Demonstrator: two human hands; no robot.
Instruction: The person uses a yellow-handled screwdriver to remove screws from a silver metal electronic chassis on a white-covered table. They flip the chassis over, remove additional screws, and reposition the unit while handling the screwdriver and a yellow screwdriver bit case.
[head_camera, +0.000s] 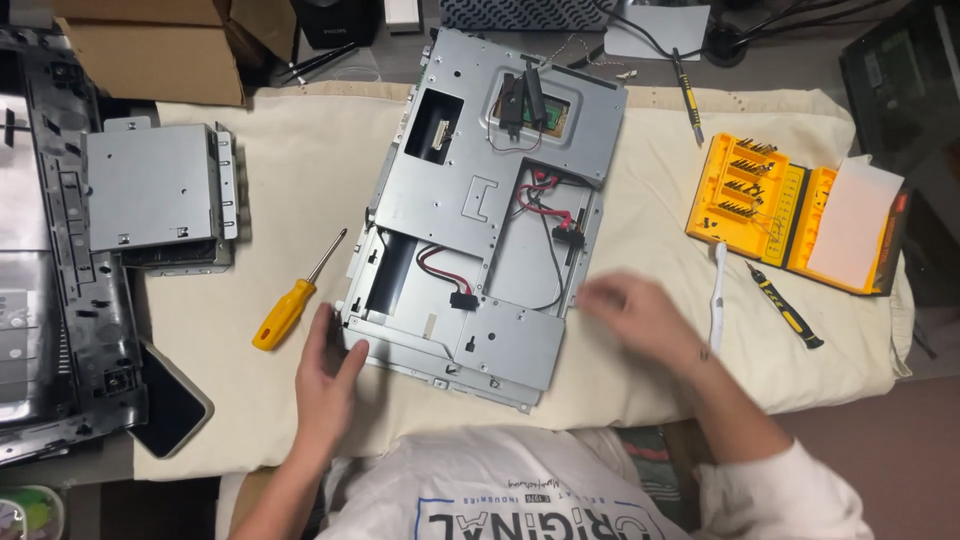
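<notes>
My left hand (325, 375) rests against the near left corner of the metal chassis (480, 200), fingers loosely spread, gripping nothing. My right hand (635, 318) is at its right edge, blurred; I cannot tell how its fingers stand. The chassis lies flat, mid-cloth (290, 180) on the counter. Judged step: steadying or repositioning it. Next move calls for a firm two-sided hold. Yellow screwdriver (288, 305) just left; bit case (790, 215) farther right.

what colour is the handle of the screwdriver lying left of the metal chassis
Yellow; the screwdriver handle shows best in the head view.
</notes>
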